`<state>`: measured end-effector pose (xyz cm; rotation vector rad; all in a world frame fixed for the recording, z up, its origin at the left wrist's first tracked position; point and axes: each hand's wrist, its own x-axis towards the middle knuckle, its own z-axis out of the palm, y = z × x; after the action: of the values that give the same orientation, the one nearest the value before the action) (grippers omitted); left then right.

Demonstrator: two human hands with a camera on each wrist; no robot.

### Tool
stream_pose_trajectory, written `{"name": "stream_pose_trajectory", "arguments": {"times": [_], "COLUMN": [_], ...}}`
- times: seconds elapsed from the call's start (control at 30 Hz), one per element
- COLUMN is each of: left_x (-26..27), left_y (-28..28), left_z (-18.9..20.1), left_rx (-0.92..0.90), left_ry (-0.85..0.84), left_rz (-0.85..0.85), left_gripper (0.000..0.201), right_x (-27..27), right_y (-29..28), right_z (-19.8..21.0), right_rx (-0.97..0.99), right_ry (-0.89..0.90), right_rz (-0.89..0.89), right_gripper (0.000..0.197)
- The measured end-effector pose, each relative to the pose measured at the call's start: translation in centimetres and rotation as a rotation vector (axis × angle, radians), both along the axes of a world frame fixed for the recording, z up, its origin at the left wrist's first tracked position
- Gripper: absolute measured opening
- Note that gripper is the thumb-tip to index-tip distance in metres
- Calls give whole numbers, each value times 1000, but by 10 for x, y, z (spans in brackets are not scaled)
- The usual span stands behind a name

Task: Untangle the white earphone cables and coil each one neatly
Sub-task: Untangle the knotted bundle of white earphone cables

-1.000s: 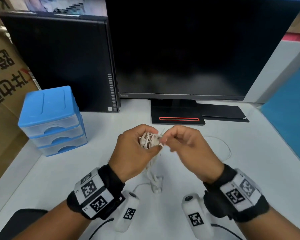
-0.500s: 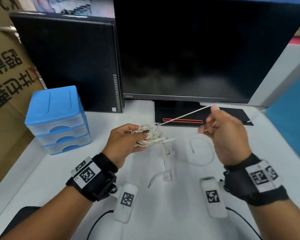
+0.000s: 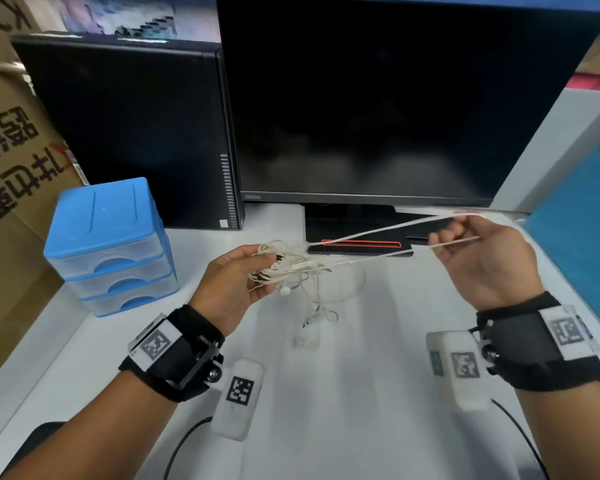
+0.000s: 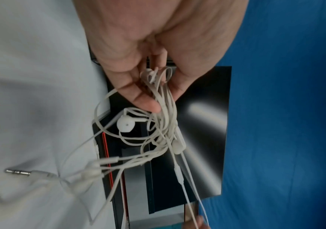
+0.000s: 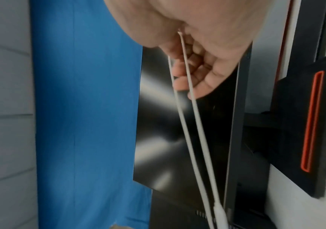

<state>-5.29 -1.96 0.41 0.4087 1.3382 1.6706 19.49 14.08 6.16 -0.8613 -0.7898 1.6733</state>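
Note:
My left hand (image 3: 243, 275) grips a tangled bundle of white earphone cables (image 3: 284, 268) above the white desk; in the left wrist view the bundle (image 4: 158, 128) hangs from my curled fingers with an earbud (image 4: 124, 124) and a jack plug (image 4: 19, 172) showing. My right hand (image 3: 465, 251) holds a loop of white cable (image 3: 378, 233) drawn out taut from the bundle to the right; two strands (image 5: 189, 124) run from its curled fingers in the right wrist view. More cable and an earbud (image 3: 312, 323) dangle down to the desk.
A black monitor (image 3: 395, 98) on its stand (image 3: 357, 237) rises behind my hands, a black PC tower (image 3: 129, 126) to its left. A blue drawer unit (image 3: 108, 244) sits left, a cardboard box (image 3: 11, 168) beyond it. A blue panel (image 3: 582, 230) borders the right.
My hands have drawn apart: the right hand has pulled a cable loop out of the bundle, up and to the right, until it is taut. The left hand keeps hold of the tangle.

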Motion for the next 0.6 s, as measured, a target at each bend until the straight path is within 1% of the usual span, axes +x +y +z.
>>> {"name": "stream_pose_trajectory", "arguments": {"times": [0.03,0.07,0.1,0.13,0.17,0.23,0.27,0.3,0.33,0.4,0.43,0.5,0.53,0.6], "left_x": [-4,-8,-12,-16,-18,-18,-18,-19,-21,-26,-29,-33,-34,-36], "left_y": [0,0,-1,-1,-1,1,1,1,2,1,1,0,0,-1], "left_z": [0,0,1,2,2,2,1,-1,-3,-6,-8,-10,-9,-8], "left_rx": [-13,-24,-31,-36,-37,-43,-53,-65,-76,-93,-97,-94,-81,-37], "left_ry": [-38,-83,-124,-147,-147,-97,-63,-32,-6,17,12,-8,-26,-89], "left_rz": [8,14,16,15,11,7,9,16,30,68,80,98,115,163], "left_gripper": [10,10,10,9,9,8,9,10,11,10,9,10,12,15], "right_x": [5,10,14,17,17,12,8,7,7,11,16,28,34,43], "right_y": [4,8,10,11,10,7,5,5,7,16,21,33,40,49], "right_z": [1,3,4,4,2,-5,-7,-9,-11,-10,-9,-13,-18,-29], "right_rx": [20,47,90,160,245,369,362,324,253,30,-59,-146,-165,-196], "right_ry": [32,22,-32,-143,-297,-639,-733,-760,-683,-388,-291,-207,-193,-227], "right_rz": [-23,-26,4,52,77,15,-50,-84,-84,-94,-131,-198,-224,-268], "right_gripper": [25,28,28,24,23,44,52,56,57,54,53,46,38,20]}}
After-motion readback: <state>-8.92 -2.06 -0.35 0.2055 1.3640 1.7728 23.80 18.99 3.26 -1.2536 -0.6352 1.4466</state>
